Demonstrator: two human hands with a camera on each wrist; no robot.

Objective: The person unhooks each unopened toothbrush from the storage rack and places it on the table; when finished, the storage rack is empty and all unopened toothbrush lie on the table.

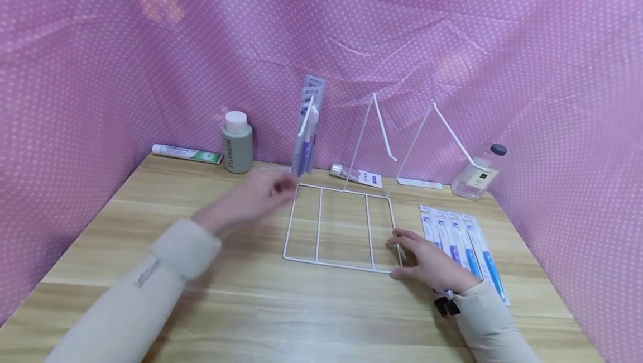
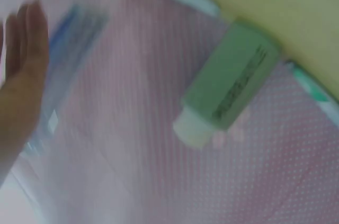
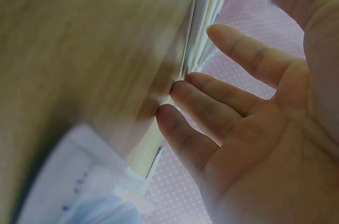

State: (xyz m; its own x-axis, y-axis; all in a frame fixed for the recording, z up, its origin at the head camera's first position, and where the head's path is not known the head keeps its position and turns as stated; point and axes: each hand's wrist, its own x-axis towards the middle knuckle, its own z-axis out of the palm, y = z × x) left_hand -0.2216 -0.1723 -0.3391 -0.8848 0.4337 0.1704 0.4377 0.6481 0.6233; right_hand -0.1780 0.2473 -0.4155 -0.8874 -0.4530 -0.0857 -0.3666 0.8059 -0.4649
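Centrally, the left hand, blurred, is near the rear left corner of a white wire rack; its fingers are extended and grasp nothing. Just beside them, packaged toothbrushes stand upright at the rack's left upright; whether they hang or lean cannot be told. The right hand rests at the rack's front right corner, fingers loosely extended at the side bar, without a closed grip. The rack's base lies flat on the worktop, toward its rear edge, with three bent uprights along the back. Just right of the right hand, a row of toothbrush packs lies near the worktop's right edge. Along the rear edge, from left to right: a toothpaste tube by the left corner, a green bottle with white cap, a second tube behind the rack, and a clear bottle with black cap near the right corner. Behind hangs pink dotted cloth.
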